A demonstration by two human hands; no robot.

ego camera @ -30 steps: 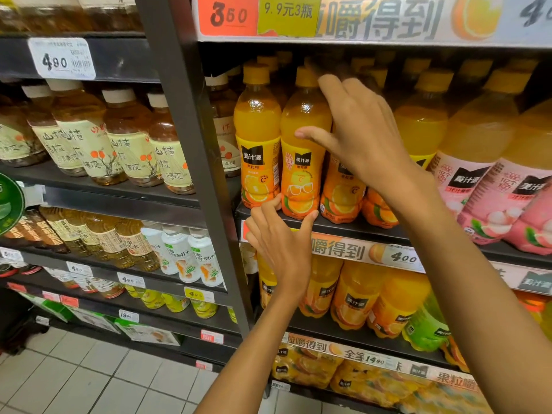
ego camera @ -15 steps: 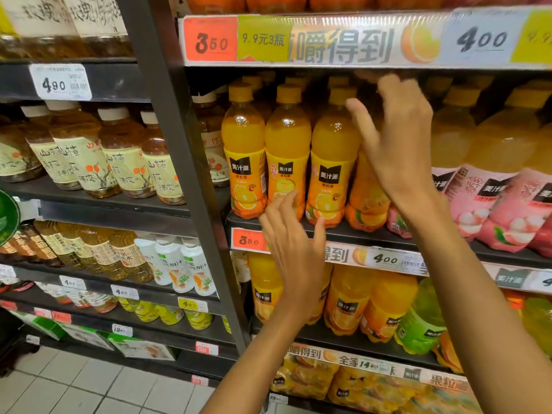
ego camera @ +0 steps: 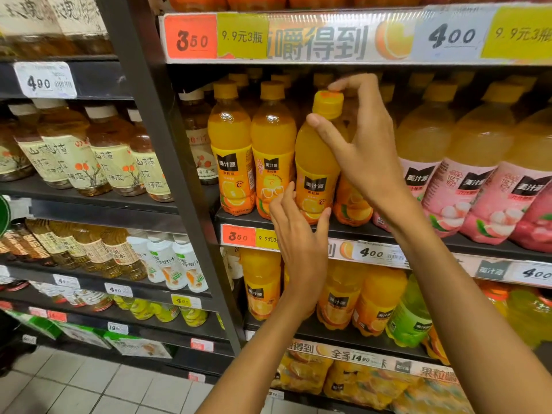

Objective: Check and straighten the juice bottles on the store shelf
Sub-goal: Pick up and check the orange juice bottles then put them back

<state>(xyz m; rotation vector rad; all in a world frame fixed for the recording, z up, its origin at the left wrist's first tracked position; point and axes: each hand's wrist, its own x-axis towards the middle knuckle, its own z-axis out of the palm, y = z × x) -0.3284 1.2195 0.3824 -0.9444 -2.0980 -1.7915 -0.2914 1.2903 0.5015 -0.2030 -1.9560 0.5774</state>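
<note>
Head view. Item: orange juice bottle (ego camera: 316, 162), clear plastic filled with opaque orange drink, yellow screw cap (ego camera: 328, 103), orange-yellow label with a black brand patch and orange-slice artwork low on the body. Position: third from the left in the front row of the middle shelf (ego camera: 352, 230), right of the dark upright post (ego camera: 161, 162). It tilts, cap leaning right, base resting at the shelf's front edge just above the red 3.50 price tag (ego camera: 238, 236).

Right hand (ego camera: 363, 144): thumb pressed on the bottle's shoulder, a forefinger curled over the cap from above, so the neck is held between them; the remaining fingers pass behind the bottle and cannot be told.

Left hand (ego camera: 298, 243): fingers close together and pointing up, tips on the lower label, thumb touching the base at its right side.

Neighbours: two matching orange bottles (ego camera: 230, 156) upright to the left, touching each other; pink-labelled bottles (ego camera: 478, 186) to the right; amber tea bottles (ego camera: 74, 153) in the left bay.

Change against half a second earlier: the right hand, then open with fingers spread in front of the bottles further right, has closed on this bottle's neck and cap. The bottle, then upright in line, is tipped and drawn forward. The left hand has risen from below the shelf edge to contact the label.
</note>
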